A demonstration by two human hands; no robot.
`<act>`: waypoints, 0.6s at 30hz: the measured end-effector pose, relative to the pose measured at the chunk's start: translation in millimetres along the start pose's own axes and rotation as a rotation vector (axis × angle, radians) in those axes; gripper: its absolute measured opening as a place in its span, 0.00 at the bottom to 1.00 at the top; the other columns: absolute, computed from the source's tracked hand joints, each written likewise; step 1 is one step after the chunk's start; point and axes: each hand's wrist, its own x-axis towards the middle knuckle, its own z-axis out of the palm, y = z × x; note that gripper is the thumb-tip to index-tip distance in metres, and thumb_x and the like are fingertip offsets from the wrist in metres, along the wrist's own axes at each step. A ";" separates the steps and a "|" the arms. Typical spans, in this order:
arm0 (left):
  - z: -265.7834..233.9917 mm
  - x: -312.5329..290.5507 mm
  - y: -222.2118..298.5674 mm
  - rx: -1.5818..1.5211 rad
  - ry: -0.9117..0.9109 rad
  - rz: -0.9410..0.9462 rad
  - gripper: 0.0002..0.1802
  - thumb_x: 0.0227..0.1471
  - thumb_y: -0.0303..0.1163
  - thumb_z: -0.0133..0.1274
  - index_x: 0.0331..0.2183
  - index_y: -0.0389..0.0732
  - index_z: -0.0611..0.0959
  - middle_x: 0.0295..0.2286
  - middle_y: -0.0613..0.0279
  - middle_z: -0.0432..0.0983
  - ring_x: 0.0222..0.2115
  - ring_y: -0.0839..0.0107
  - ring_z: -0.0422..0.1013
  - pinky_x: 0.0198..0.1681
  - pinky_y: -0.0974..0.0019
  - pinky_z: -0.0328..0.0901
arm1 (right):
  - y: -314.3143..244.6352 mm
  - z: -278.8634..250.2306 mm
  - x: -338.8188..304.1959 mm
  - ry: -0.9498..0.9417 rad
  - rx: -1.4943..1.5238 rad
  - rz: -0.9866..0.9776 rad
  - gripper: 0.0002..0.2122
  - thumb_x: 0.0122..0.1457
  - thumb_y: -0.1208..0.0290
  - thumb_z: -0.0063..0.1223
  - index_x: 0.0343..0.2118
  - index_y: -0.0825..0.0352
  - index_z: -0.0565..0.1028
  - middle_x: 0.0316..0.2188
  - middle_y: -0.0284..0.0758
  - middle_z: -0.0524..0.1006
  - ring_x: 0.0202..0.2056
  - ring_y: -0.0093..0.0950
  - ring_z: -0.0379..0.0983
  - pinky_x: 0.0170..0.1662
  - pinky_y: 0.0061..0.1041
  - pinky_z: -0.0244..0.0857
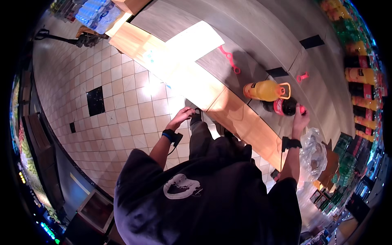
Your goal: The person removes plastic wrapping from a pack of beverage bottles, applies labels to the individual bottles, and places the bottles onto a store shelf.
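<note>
My right hand (301, 119) is closed at the red cap end of a dark cola bottle (279, 107) with a red label. The bottle lies tilted on a grey ledge. Against its far side is a bottle of orange drink (261, 90) with a yellow handle ring at its neck. My left hand (180, 119) hangs over the tiled floor beside my leg, its fingers drawn together; anything between them is too small to make out. Both wrists carry dark straps with a small device.
A red ring-ended strip (231, 60) and a smaller red piece (302, 77) lie on the ledge. Its wooden edge (241, 122) runs diagonally before me. Crumpled clear plastic (313, 157) sits by my right forearm. Drink bottles (361, 76) line the far right; packed water bottles (98, 15) stand far left.
</note>
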 end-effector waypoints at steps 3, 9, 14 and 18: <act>-1.1 -11.5 18.8 -0.037 -0.040 0.097 0.14 0.65 0.42 0.53 0.45 0.44 0.81 0.42 0.68 0.79 0.45 0.76 0.74 0.51 0.68 0.67 | -9.0 0.7 -18.5 -0.071 -0.097 0.081 0.18 0.56 0.57 0.70 0.38 0.69 0.81 0.29 0.35 0.81 0.32 0.25 0.74 0.43 0.28 0.71; -22.5 48.8 83.0 0.038 0.061 0.390 0.13 0.69 0.36 0.47 0.42 0.39 0.81 0.36 0.64 0.81 0.37 0.76 0.76 0.43 0.71 0.70 | -41.8 -17.0 -47.1 -0.201 -0.058 0.057 0.21 0.60 0.63 0.67 0.50 0.70 0.75 0.30 0.29 0.77 0.30 0.20 0.71 0.37 0.20 0.69; -72.4 129.4 148.8 0.370 0.758 0.844 0.16 0.59 0.28 0.57 0.47 0.31 0.78 0.42 0.54 0.78 0.43 0.68 0.75 0.51 0.65 0.69 | -27.0 -22.6 -147.0 -0.101 0.276 0.344 0.15 0.68 0.68 0.55 0.52 0.69 0.69 0.32 0.30 0.76 0.32 0.19 0.74 0.33 0.20 0.70; -74.3 152.4 209.7 1.044 0.932 1.179 0.28 0.51 0.35 0.60 0.51 0.29 0.75 0.44 0.37 0.75 0.47 0.43 0.73 0.57 0.49 0.66 | 81.8 -40.3 -313.2 -0.590 -0.188 0.442 0.17 0.70 0.59 0.47 0.34 0.70 0.77 0.25 0.35 0.78 0.29 0.27 0.75 0.33 0.29 0.68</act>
